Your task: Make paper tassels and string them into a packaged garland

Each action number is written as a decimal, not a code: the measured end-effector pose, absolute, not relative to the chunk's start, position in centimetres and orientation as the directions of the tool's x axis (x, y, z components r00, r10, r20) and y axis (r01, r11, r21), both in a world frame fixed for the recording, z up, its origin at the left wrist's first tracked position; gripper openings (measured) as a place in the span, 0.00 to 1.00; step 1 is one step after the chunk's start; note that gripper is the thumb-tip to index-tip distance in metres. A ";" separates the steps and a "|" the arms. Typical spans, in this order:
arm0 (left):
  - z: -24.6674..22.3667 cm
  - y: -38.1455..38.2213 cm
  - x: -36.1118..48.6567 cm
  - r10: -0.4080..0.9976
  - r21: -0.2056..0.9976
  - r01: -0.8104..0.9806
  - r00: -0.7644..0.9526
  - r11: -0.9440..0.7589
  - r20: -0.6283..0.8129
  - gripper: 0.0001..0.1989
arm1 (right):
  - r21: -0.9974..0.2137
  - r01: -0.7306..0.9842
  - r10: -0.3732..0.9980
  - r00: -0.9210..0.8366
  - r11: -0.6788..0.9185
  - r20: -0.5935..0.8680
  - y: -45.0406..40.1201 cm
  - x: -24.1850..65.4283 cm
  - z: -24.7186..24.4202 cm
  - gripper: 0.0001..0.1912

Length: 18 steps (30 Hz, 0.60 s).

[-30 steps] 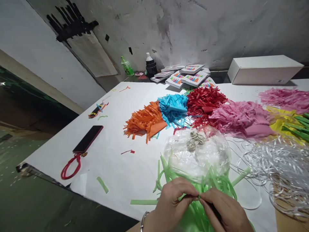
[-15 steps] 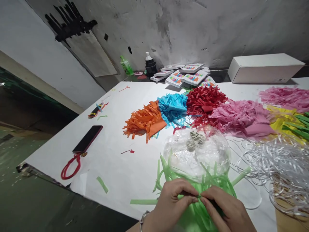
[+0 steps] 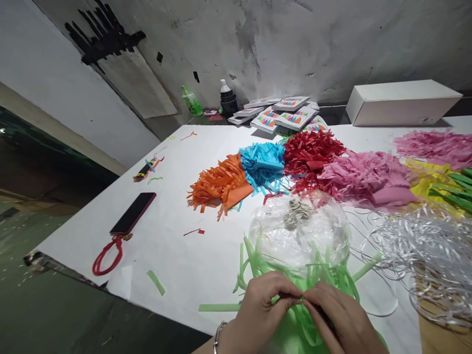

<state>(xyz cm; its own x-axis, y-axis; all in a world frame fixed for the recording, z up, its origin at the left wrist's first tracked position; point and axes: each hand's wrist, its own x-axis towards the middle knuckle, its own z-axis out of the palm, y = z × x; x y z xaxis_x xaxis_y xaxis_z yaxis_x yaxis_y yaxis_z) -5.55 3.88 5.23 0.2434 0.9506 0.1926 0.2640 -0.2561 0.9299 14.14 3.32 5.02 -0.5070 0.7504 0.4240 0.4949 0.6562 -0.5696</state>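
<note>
Green tissue paper [image 3: 334, 275], cut into long strips, lies bunched at the table's front, below and around both hands. My left hand [image 3: 263, 305], with a bracelet at the wrist, pinches a small piece of the green paper between thumb and forefinger. From the other side my right hand [image 3: 341, 312] pinches at the same spot, fingertips almost touching the left's. The pinched bit is mostly hidden by the fingers. Just beyond the hands rests a clear plastic bag [image 3: 273, 231] with a small bundle of grey-green twisted cord [image 3: 297, 214] on or in it.
Fringed paper bundles in orange [image 3: 217, 184], blue [image 3: 262, 160], red [image 3: 313, 152] and pink [image 3: 365, 177] stretch across the middle. Tangled silvery ribbon [image 3: 424, 246] lies at right. A phone [image 3: 133, 214] sits left. Behind are flat printed packs [image 3: 291, 115] and a white box [image 3: 401, 103].
Both hands stay pinched on the green paper. The right hand has shifted slightly left and turned a little, and the strips near it have moved.
</note>
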 end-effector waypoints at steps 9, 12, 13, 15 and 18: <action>5.2 3.7 -5.3 0.955 0.943 0.243 0.245 -0.227 0.167 0.09 | -0.598 0.507 0.780 -0.481 0.620 0.401 2.8 14.5 4.8 0.07; 5.2 3.8 -5.2 0.945 0.934 0.239 0.258 -0.264 0.201 0.09 | -0.592 0.508 0.777 -0.475 0.625 0.413 2.7 14.1 4.5 0.07; 5.2 3.8 -5.2 0.948 0.939 0.232 0.257 -0.252 0.190 0.08 | -0.603 0.505 0.783 -0.466 0.617 0.411 2.7 14.1 4.5 0.07; 5.2 3.9 -5.3 0.963 0.962 0.209 0.241 -0.174 0.122 0.06 | -0.620 0.500 0.794 -0.441 0.604 0.419 2.8 14.0 4.3 0.06; 5.3 3.9 -5.5 0.974 0.986 0.165 0.226 -0.012 -0.026 0.04 | -0.614 0.503 0.793 -0.427 0.608 0.435 2.9 14.3 4.3 0.06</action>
<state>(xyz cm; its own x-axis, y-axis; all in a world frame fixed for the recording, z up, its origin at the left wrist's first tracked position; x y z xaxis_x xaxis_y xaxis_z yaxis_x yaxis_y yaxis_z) -5.52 3.91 5.31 0.2261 0.9738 -0.0258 0.1648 -0.0121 0.9863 14.27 2.88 4.27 -0.4270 0.7926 0.4353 0.5030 0.6082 -0.6141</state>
